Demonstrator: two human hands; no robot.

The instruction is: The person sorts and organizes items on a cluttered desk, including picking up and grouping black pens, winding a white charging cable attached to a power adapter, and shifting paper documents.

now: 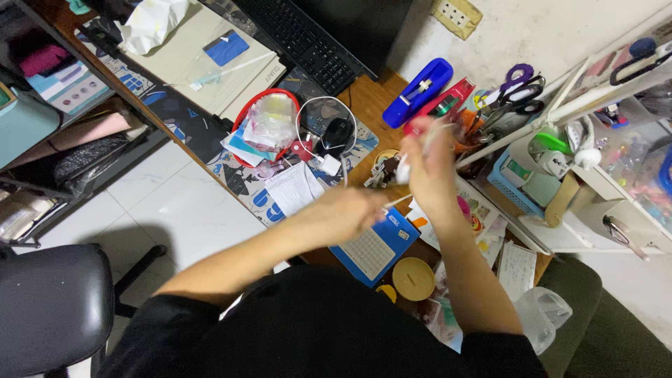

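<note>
Two hands, left [348, 213] and right [428, 168], gripping white cord [413, 157]; scissors [516, 87] in cup.

Both hands hover above a crowded wooden desk [364, 105]. Little bare surface shows: a strip of wood between the computer mouse [337, 135] and the blue tape dispenser [418, 92]. Papers [294, 187], a blue calculator [378, 246] and a scissor-filled cup [514, 94] crowd the rest. Shelves [595, 189] wall off the right side.

Glossy blue plastic tape dispenser [418, 92]; wood desk [369, 105]; matt black plastic keyboard [308, 42]; paper sheets [294, 189].
</note>
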